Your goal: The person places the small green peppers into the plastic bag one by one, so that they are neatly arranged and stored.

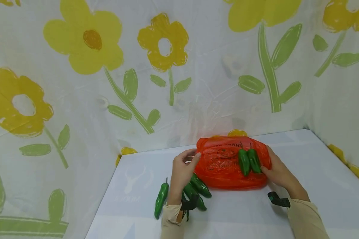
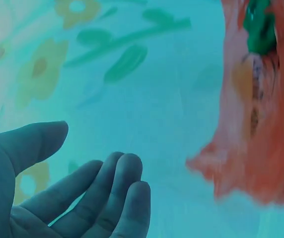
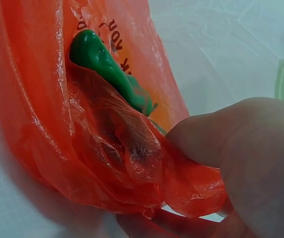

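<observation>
A red plastic bag [image 1: 227,181] with dark print lies on the white table. Two green chili peppers [image 1: 244,162] lie side by side at its right part; in the right wrist view one pepper [image 3: 100,59] shows partly covered by a fold of red film. My right hand [image 1: 282,174] pinches the bag's right edge, thumb on top and fingers beneath. At the bag's left end is my left hand [image 1: 180,172], fingers loosely bent with nothing between them. The left wrist view shows a gap between those fingertips [image 2: 127,171] and the bag [image 2: 261,168].
Several more green peppers [image 1: 200,186] lie beneath and beside my left wrist, partly hidden by it. One single pepper [image 1: 161,200] rests farther left on the table [image 1: 131,205]. Behind the table hangs a white curtain [image 1: 203,83] printed with yellow flowers.
</observation>
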### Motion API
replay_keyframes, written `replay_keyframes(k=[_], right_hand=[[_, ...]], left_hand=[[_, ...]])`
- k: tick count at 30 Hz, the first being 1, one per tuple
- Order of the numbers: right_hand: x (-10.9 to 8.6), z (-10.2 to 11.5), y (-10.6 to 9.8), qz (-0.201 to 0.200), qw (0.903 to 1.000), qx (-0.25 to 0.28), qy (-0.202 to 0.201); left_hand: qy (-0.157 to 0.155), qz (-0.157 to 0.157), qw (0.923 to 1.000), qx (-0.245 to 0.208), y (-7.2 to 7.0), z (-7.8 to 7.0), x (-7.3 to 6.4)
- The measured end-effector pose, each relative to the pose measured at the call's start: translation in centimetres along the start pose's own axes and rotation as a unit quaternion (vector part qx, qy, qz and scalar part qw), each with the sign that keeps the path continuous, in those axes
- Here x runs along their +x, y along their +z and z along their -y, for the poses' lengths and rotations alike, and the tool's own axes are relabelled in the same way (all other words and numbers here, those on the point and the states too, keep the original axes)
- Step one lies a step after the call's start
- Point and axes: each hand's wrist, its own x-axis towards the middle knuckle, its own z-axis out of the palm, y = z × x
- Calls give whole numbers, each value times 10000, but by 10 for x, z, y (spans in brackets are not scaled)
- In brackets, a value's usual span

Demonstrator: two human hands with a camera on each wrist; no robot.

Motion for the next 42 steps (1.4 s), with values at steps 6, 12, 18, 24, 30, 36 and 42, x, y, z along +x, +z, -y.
replay_keyframes(k=[6,12,18,24,30,36,42], right_hand=[[-2,-1,1,-15,10000,42,-7],[0,0,1,6,10000,-41,66],[1,2,-1,-22,9999,-85,100],[2,1,1,4,9997,-47,231],[3,-2,3,58,9997,-79,220],[4,-1,2,89,9997,-65,228],[4,-1,3,84,9995,-50,309]], left_hand=[[-196,-711,9972,114,-39,17,-16],[-368,-1119,9920,459,-70,32,-29],[-536,-1289,9860,910,-79,44,-36],[-583,-1419,9822,1083,-91,53,-37],[-954,-1443,9762,1307,-104,65,-42],[-1152,-1320,9735,1469,-107,77,-41],[-1411,-1139,9705,1587,-108,86,-40]])
